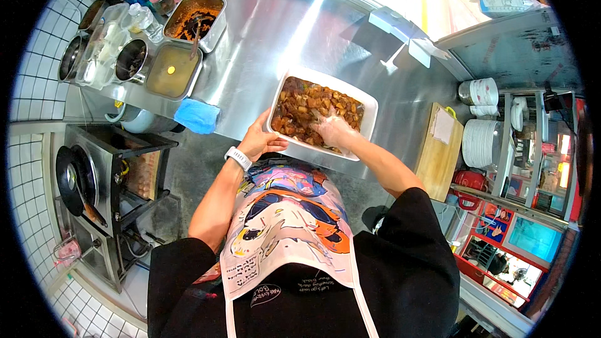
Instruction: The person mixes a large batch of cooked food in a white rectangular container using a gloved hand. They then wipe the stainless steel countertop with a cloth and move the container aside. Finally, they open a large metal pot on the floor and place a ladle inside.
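Note:
A white rectangular tub [370, 119] stands at the front edge of the steel counter. It holds many brown, sauce-coated chunks of meat [297, 100]. My left hand [258, 140] grips the tub's near left corner, thumb up along the rim and fingers curled against the side. My right hand [335, 131], in what looks like a thin clear glove, reaches over the near rim into the meat. Its visible fingers are spread, and their tips are partly hidden among the chunks.
Left on the counter [263, 44] are a steel pan of dark red sauce [216, 25], a pan of cloudy liquid [172, 75] and a blue cloth [196, 116]. A wok [70, 178] sits on the stove at lower left. A wooden board [432, 150] and stacked plates [481, 144] stand right.

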`<state>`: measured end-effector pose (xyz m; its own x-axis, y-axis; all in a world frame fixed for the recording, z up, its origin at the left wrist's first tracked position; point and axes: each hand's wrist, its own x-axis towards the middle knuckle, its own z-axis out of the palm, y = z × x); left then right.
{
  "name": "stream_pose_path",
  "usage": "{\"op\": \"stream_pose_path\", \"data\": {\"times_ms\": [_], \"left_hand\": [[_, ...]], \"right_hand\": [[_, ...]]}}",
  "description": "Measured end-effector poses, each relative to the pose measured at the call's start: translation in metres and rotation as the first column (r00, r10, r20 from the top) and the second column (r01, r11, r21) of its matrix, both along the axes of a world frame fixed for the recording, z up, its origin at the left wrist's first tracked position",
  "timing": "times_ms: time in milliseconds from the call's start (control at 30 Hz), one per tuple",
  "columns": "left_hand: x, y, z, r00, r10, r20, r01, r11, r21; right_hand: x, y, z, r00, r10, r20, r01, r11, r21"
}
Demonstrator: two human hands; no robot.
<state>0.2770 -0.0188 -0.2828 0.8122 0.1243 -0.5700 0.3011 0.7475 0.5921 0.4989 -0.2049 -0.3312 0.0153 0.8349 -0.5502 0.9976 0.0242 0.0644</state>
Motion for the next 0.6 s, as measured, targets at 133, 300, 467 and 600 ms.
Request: {"op": "stream_pose_path", "data": {"times_ms": [133,300,467,600], "left_hand": [[-0.002,0.002,-0.004,1.0,0.018,-0.012,-0.018,1.0,0.014],[-0.002,0.0,-0.002,0.999,0.019,-0.029,-0.019,1.0,-0.007],[-0.002,0.0,-0.006,1.0,0.023,-0.021,-0.024,1.0,-0.011],[-0.004,-0.001,-0.006,0.999,0.029,-0.018,-0.029,1.0,0.003]], "right_hand": [[-0.01,0.05,0.106,0.966,-0.182,-0.182,0.152,0.974,-0.165],[-0.018,0.089,0.111,0.973,0.047,-0.227,-0.026,0.995,0.093],[-0.054,0.11,0.088,0.97,0.151,-0.192,-0.117,0.977,0.176],[-0.055,0.113,0.088,0.974,0.164,-0.155,-0.176,0.982,-0.067]]}}
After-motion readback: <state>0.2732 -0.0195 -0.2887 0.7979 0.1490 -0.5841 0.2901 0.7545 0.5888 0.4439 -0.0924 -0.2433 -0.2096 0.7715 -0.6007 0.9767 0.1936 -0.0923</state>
